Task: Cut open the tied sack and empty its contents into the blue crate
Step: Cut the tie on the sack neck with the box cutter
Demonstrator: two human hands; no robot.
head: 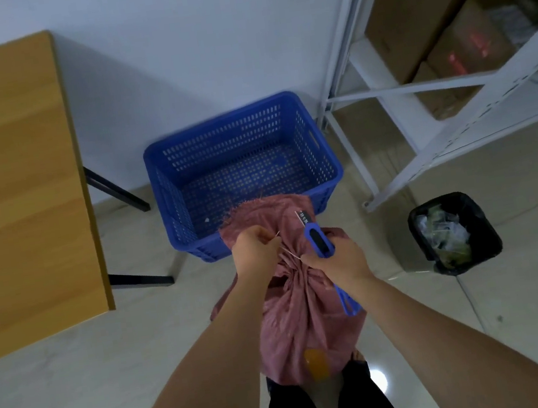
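A pink woven sack [298, 324] stands on the floor between my legs, its neck gathered and tied with a thin pale string [290, 254]. My left hand [255, 245] pinches the string at the neck. My right hand [337, 258] grips a blue utility knife [318, 238], its blade out and pointing up over the sack's frayed top, with fingertips also touching the string. An orange round thing shows through the sack's lower part. The blue perforated crate [322, 148] sits just beyond the sack, and looks empty.
A wooden table [13, 191] with black legs stands at the left. A white metal shelf [451, 81] with cardboard boxes is at the right. A black-lined bin [455, 233] full of rubbish sits right of the sack. The floor is pale tile.
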